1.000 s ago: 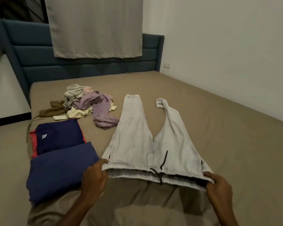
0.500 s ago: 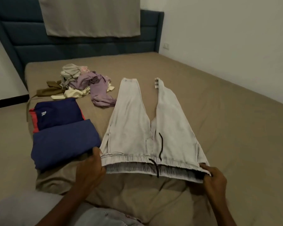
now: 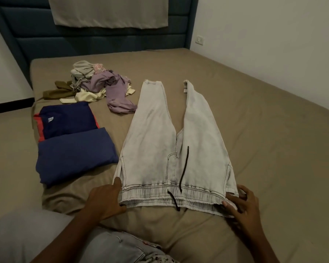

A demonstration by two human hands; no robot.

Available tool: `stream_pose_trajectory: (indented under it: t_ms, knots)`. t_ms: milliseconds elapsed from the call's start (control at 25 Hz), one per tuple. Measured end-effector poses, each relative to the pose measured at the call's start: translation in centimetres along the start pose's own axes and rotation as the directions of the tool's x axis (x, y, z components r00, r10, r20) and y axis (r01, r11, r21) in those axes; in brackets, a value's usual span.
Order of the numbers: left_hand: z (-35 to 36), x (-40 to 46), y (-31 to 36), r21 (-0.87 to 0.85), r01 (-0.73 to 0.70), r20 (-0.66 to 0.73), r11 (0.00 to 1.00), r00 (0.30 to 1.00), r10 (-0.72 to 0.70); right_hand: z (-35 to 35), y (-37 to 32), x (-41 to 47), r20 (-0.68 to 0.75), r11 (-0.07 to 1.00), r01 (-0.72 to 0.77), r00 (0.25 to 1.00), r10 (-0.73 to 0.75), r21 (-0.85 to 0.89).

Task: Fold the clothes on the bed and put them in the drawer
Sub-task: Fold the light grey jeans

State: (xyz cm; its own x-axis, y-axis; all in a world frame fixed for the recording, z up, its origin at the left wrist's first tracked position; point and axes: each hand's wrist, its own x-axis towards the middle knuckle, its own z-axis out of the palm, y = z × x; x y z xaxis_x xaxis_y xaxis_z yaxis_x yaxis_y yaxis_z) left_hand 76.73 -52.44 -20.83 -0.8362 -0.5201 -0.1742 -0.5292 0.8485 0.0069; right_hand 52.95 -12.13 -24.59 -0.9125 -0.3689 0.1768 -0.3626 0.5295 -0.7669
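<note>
Flanking flat trousers [image 3: 160, 145]: both hands

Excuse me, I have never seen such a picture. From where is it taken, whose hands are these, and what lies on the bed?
The picture comes from a camera worn on a person's head, looking down at their own bare hands. No machine is involved. On the bed pale trousers lie spread flat. The left hand and right hand touch the two ends of the waistband; neither clearly grips it. To the left lie two folded navy clothes, and behind them an unfolded heap.
</note>
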Motion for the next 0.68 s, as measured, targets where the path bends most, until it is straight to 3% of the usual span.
stream_pose_trajectory:
  t_ms: [120,240,280,360,440,560,680]
  knots:
    - [0.0,0.7,1.0,-0.09,-0.077,-0.216,0.993,0.975,0.056,-0.2,0.1,2.7,-0.025,0.964,-0.117,0.992,0.127,0.241]
    - [0.0,3.1,2.3,-0.036,-0.083,-0.508,0.996,0.86,0.053,0.6,1.0,6.6,-0.066,0.952,-0.169,0.979,0.191,0.255]
    - [-0.2,3.8,2.9,-0.006,-0.059,-0.546,0.998,0.836,0.046,0.8,1.2,8.2,-0.059,0.952,-0.171,0.98,0.192,0.253]
    - [-0.5,5.8,4.3,0.057,0.028,-0.552,0.998,0.834,0.008,1.2,1.7,12.1,-0.033,0.96,-0.153,0.986,0.165,0.237]
    - [-0.7,8.3,5.9,0.093,0.029,-0.524,0.995,0.851,0.024,2.2,2.3,16.7,-0.002,0.976,-0.128,0.991,0.131,0.178]
    - [-0.1,13.0,9.4,0.102,-0.116,-0.498,0.988,0.854,0.152,4.0,3.3,24.2,0.049,0.946,-0.16,0.987,0.152,0.282]
    - [-0.9,20.0,13.6,0.007,-0.275,-0.58,0.961,0.782,0.228,6.1,2.7,33.0,0.102,0.827,-0.238,0.971,0.216,0.509]
